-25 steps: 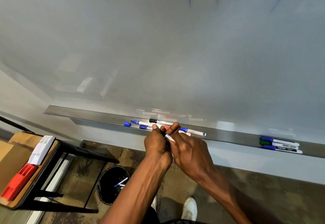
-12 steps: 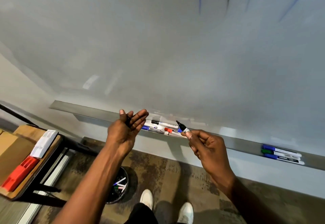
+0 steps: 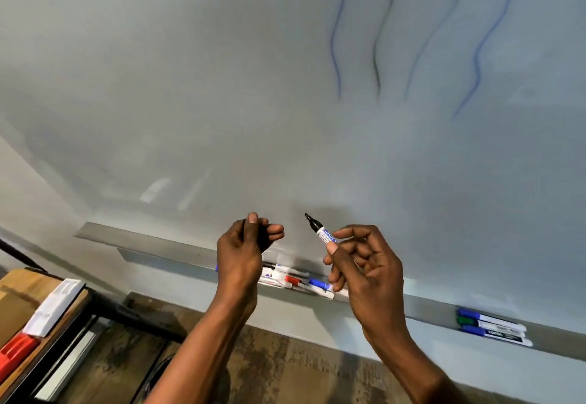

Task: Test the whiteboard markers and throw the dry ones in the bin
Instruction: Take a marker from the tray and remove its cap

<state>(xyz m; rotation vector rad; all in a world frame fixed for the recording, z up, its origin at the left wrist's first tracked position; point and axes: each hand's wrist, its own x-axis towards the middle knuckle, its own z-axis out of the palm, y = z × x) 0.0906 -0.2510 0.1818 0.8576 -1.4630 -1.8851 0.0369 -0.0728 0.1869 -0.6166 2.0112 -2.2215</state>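
Note:
My right hand (image 3: 364, 270) pinches an uncapped black marker (image 3: 321, 230) between thumb and fingers, its tip pointing up-left, close to the whiteboard (image 3: 222, 86). My left hand (image 3: 244, 251) is raised beside it with its fingers curled round a dark cap that is mostly hidden. Several capped markers (image 3: 298, 280) lie on the metal tray (image 3: 158, 245) just below both hands. Three more markers (image 3: 491, 329), blue and green, lie at the tray's right end. Only a dark sliver of the bin (image 3: 157, 372) shows on the floor behind my left forearm.
Wavy blue and black test lines (image 3: 380, 29) mark the board's upper right. At the left stands a wooden table (image 3: 19, 292) on a black frame, carrying a white block (image 3: 54, 308) and a red block (image 3: 16, 353). Below is patterned brown floor.
My hands have pulled apart, the cap coming off in the left and the bare marker staying in the right. Both hands have risen toward the board, and the view has tilted up.

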